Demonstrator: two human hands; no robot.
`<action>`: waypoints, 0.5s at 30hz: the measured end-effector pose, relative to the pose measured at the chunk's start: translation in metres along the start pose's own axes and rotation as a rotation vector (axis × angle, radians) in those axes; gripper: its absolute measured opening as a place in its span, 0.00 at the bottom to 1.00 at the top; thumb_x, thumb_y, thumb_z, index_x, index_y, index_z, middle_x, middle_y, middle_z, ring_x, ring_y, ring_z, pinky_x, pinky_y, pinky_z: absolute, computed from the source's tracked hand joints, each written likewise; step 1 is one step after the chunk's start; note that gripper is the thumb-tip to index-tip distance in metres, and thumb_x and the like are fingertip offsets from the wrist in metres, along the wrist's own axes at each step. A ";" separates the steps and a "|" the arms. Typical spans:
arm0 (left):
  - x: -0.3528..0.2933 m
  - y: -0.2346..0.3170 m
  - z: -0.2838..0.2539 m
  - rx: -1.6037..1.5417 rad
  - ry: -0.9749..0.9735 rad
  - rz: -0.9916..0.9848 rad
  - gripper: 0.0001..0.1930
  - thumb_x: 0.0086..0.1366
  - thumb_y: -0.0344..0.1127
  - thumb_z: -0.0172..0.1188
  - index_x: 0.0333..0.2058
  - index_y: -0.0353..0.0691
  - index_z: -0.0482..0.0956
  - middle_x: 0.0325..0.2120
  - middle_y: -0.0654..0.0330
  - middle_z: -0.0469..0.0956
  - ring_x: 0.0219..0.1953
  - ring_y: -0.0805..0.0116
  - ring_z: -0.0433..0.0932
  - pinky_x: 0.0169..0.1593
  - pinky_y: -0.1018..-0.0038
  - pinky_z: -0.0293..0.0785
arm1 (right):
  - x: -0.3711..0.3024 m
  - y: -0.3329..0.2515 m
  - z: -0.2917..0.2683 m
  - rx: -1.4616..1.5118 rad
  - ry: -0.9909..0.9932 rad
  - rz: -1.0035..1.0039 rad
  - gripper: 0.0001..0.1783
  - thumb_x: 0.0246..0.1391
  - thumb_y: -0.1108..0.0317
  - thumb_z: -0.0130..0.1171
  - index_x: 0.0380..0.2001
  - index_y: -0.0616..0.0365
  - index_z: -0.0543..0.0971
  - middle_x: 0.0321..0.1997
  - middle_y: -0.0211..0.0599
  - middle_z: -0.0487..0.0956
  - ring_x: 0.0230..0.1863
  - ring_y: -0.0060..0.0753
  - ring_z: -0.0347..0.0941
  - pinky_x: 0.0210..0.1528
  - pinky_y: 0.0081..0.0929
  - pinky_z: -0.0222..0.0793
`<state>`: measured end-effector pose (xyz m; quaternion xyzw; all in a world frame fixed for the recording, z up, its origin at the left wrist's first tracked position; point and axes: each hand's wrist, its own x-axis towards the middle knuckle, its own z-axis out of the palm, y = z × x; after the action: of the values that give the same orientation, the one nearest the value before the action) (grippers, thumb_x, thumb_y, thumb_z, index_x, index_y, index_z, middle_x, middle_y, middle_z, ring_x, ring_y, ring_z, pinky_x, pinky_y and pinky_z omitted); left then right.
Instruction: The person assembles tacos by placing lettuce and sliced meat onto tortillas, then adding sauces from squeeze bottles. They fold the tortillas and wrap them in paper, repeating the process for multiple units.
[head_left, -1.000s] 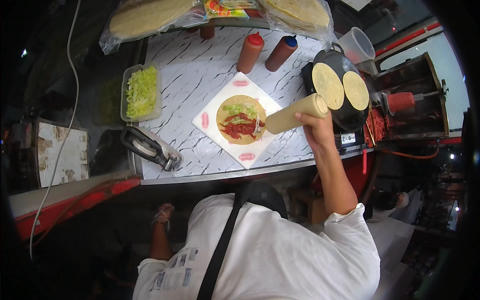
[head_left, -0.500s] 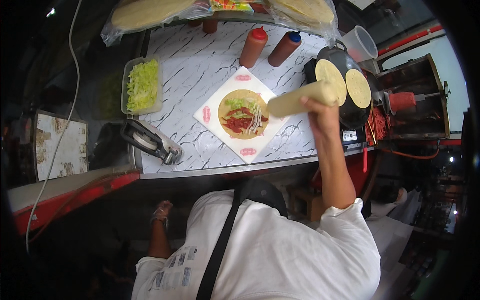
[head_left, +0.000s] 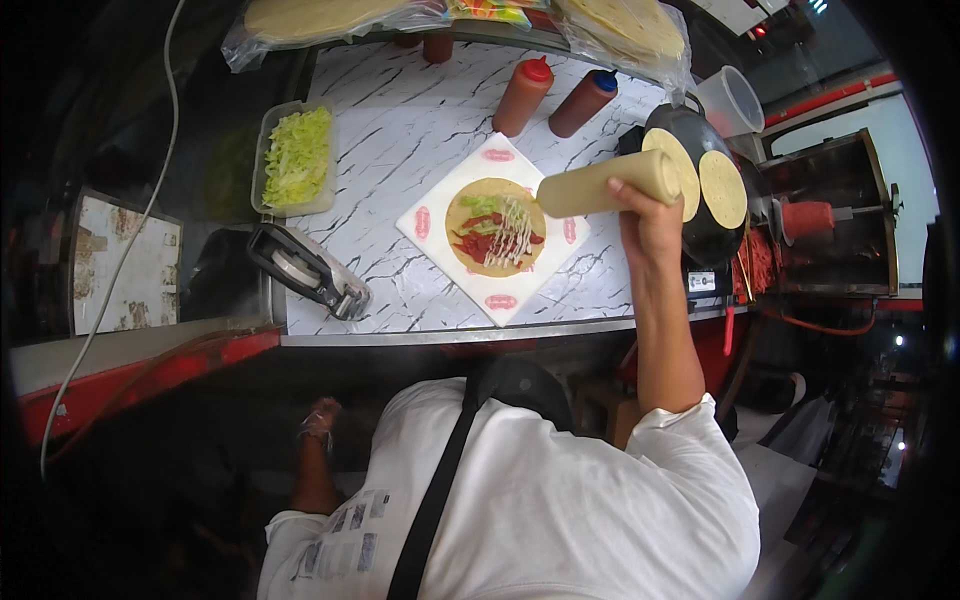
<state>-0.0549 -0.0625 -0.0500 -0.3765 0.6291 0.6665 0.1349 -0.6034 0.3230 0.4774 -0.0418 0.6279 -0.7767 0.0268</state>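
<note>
My right hand (head_left: 652, 218) is wrapped round a squeeze bottle (head_left: 600, 183) of pale cream sauce, tilted with its tip pointing left over the food. Below that tip lies a flat tortilla (head_left: 466, 205) on a square sheet of white paper (head_left: 425, 250) with pink prints. Shredded lettuce (head_left: 480, 204) and reddish meat (head_left: 478, 243) are on the tortilla, and thin white sauce lines cross its right half. Away from the counter, low by my side, hangs my left hand (head_left: 320, 420) in what looks like a clear plastic glove; its fingers are too dim to read.
Two sauce bottles, one red-capped (head_left: 523, 97) and one blue-capped (head_left: 583, 104), stand behind the paper. A lettuce tub (head_left: 332, 170) and a tape dispenser (head_left: 305, 268) sit left. On the right, a black griddle (head_left: 705, 135) bears two tortillas, beside a meat spit (head_left: 806, 219). Bagged tortillas (head_left: 625, 30) lie at the back.
More white sauce lines cover the tortilla's filling. The bottle in my right hand has tipped closer to level. The whole view has shifted slightly.
</note>
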 end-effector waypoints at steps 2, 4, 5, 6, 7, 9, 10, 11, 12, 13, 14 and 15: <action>0.004 -0.001 0.001 -0.016 0.069 -0.058 0.12 0.59 0.34 0.71 0.39 0.39 0.80 0.39 0.60 0.81 0.42 0.66 0.79 0.51 0.68 0.76 | -0.001 0.001 0.005 -0.102 -0.045 0.147 0.23 0.37 0.89 0.68 0.41 0.66 0.77 0.39 0.39 0.80 0.42 0.34 0.78 0.50 0.35 0.74; 0.003 0.002 0.004 0.034 0.129 -0.178 0.11 0.59 0.32 0.70 0.39 0.39 0.80 0.38 0.61 0.81 0.41 0.67 0.79 0.50 0.69 0.76 | -0.001 0.003 0.008 -0.050 -0.073 0.092 0.23 0.37 0.89 0.68 0.41 0.66 0.77 0.38 0.40 0.81 0.40 0.34 0.79 0.49 0.33 0.75; 0.002 0.004 0.006 0.051 0.126 -0.077 0.10 0.59 0.32 0.70 0.38 0.39 0.80 0.38 0.61 0.81 0.41 0.68 0.79 0.50 0.69 0.76 | -0.001 0.004 0.010 -0.015 -0.055 0.061 0.24 0.37 0.89 0.68 0.42 0.66 0.77 0.38 0.40 0.81 0.40 0.34 0.79 0.48 0.33 0.75; -0.004 0.007 0.006 0.091 0.122 0.010 0.10 0.59 0.31 0.70 0.38 0.39 0.80 0.37 0.62 0.81 0.40 0.68 0.79 0.50 0.69 0.76 | -0.001 0.005 0.012 0.039 -0.022 -0.026 0.25 0.36 0.89 0.68 0.42 0.67 0.77 0.39 0.40 0.81 0.40 0.34 0.79 0.48 0.33 0.76; -0.007 0.011 0.007 0.169 0.130 0.022 0.09 0.59 0.31 0.70 0.37 0.39 0.80 0.37 0.63 0.81 0.40 0.69 0.79 0.49 0.70 0.76 | 0.000 0.006 0.013 0.005 -0.016 0.029 0.25 0.36 0.89 0.68 0.42 0.67 0.77 0.39 0.39 0.81 0.40 0.33 0.79 0.46 0.33 0.76; -0.012 0.019 0.008 0.164 0.074 -0.017 0.09 0.60 0.31 0.70 0.37 0.39 0.80 0.37 0.63 0.81 0.40 0.69 0.78 0.50 0.70 0.76 | 0.001 0.008 0.016 -0.088 -0.072 0.038 0.22 0.38 0.88 0.67 0.41 0.66 0.77 0.38 0.41 0.81 0.39 0.34 0.79 0.47 0.33 0.76; -0.013 0.022 0.009 0.178 0.066 -0.095 0.09 0.60 0.31 0.70 0.38 0.40 0.80 0.37 0.64 0.80 0.40 0.70 0.78 0.50 0.69 0.76 | 0.000 0.009 0.018 -0.107 -0.102 0.113 0.22 0.39 0.88 0.67 0.41 0.66 0.77 0.39 0.41 0.81 0.39 0.34 0.79 0.47 0.33 0.76; -0.015 0.024 0.009 0.173 0.064 -0.083 0.09 0.60 0.32 0.70 0.37 0.40 0.80 0.37 0.64 0.80 0.39 0.69 0.78 0.50 0.69 0.76 | 0.002 0.010 0.019 -0.027 -0.073 0.050 0.23 0.38 0.88 0.67 0.42 0.66 0.77 0.39 0.40 0.81 0.39 0.34 0.79 0.47 0.33 0.75; -0.015 0.025 0.010 0.168 0.078 -0.088 0.09 0.60 0.32 0.70 0.37 0.40 0.80 0.37 0.64 0.80 0.39 0.69 0.78 0.50 0.69 0.76 | 0.002 0.011 0.020 0.059 -0.059 -0.028 0.23 0.38 0.88 0.67 0.42 0.65 0.77 0.39 0.40 0.81 0.39 0.34 0.79 0.48 0.33 0.75; -0.015 0.025 0.009 0.186 0.084 -0.176 0.09 0.60 0.32 0.70 0.37 0.40 0.80 0.37 0.64 0.80 0.39 0.69 0.78 0.50 0.69 0.76 | 0.003 0.012 0.021 0.070 -0.079 -0.033 0.23 0.37 0.88 0.68 0.41 0.65 0.78 0.39 0.39 0.81 0.39 0.33 0.79 0.48 0.33 0.75; -0.014 0.025 0.009 0.130 0.089 -0.087 0.07 0.60 0.30 0.69 0.37 0.41 0.80 0.36 0.64 0.80 0.39 0.70 0.78 0.49 0.70 0.76 | 0.003 0.013 0.022 -0.112 -0.092 0.020 0.22 0.38 0.88 0.68 0.41 0.66 0.78 0.39 0.39 0.82 0.40 0.33 0.79 0.48 0.33 0.75; -0.013 0.025 0.008 0.099 0.079 -0.080 0.06 0.61 0.29 0.68 0.36 0.42 0.80 0.35 0.65 0.81 0.39 0.71 0.79 0.49 0.71 0.77 | 0.005 0.014 0.024 -0.094 -0.124 0.049 0.22 0.39 0.88 0.68 0.41 0.66 0.78 0.39 0.39 0.82 0.40 0.32 0.79 0.48 0.33 0.75</action>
<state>-0.0651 -0.0557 -0.0238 -0.4201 0.6505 0.6135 0.1548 -0.6059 0.2964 0.4683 -0.0757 0.6618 -0.7413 0.0827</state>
